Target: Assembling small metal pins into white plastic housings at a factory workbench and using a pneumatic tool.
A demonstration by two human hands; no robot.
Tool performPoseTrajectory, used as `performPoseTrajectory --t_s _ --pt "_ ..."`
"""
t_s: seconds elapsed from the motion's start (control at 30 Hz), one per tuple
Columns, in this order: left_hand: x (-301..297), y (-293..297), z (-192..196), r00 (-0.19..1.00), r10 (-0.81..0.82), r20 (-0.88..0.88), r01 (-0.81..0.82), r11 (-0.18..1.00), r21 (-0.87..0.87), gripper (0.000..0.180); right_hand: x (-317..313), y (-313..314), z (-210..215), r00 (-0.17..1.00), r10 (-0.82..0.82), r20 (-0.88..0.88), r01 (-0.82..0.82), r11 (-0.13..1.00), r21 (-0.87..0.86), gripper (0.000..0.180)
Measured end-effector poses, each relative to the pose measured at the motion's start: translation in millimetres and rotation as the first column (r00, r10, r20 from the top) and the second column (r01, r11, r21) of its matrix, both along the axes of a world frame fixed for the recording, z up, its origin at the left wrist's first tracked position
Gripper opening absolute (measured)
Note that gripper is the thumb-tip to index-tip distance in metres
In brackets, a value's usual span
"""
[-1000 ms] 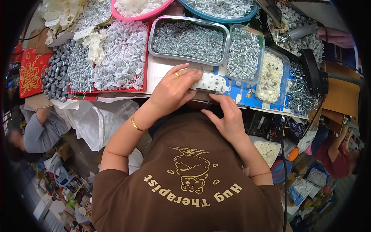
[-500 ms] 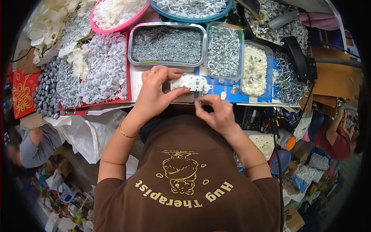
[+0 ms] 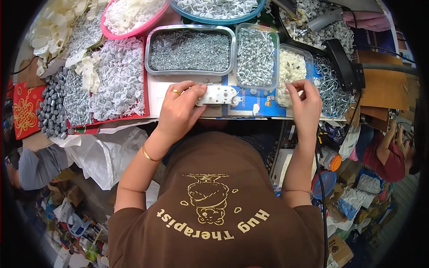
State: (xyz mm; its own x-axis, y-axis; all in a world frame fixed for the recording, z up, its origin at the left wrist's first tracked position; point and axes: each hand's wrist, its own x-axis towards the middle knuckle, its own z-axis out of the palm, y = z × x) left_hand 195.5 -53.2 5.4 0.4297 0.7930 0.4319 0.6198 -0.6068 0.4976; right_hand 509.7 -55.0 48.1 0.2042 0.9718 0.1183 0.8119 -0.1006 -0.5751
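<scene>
My left hand [image 3: 179, 106] grips the left end of a small white plastic plate [image 3: 220, 94] with round holes and dark spots, thumb on the near edge and fingers over the far one. The plate lies low over the table's blue and white covering. To the right, my right hand [image 3: 306, 102] is at the near end of a clear plastic tub [image 3: 284, 105] of small cream-coloured pieces [image 3: 292, 67]. Its thumb and fingertips are drawn together; whether a piece is between them cannot be made out.
Behind the plate stand a metal tray [image 3: 190, 73] of small screws and a clear tub [image 3: 239, 80] of white-headed screws. Pink [image 3: 127, 35] and blue [image 3: 214, 19] basins lie farther back. White plastic pieces [image 3: 120, 80] heap at left, loose screws [image 3: 333, 91] and a black bracket [image 3: 338, 62] at right.
My right hand has moved right, from beside the plate's right end to the tub of cream pieces. My left hand keeps the plate, shifted slightly left.
</scene>
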Motion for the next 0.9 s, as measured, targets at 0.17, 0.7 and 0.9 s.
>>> performPoseTrajectory --t_s 0.17,0.7,0.9 --pt "-6 7 6 0.998 -0.065 -0.020 0.063 0.995 -0.078 0.051 13 -2 -25 0.968 0.109 0.224 -0.116 0.993 0.018 0.012" --pt "-42 94 3 0.959 0.187 -0.214 -0.155 0.975 0.158 0.007 9 -1 -15 0.993 -0.053 -0.107 0.042 0.994 -0.104 0.017" --pt "-32 90 -1 0.965 0.180 -0.189 -0.173 0.984 0.053 0.009 -29 -16 25 0.891 0.096 -0.443 -0.100 0.995 0.015 0.012"
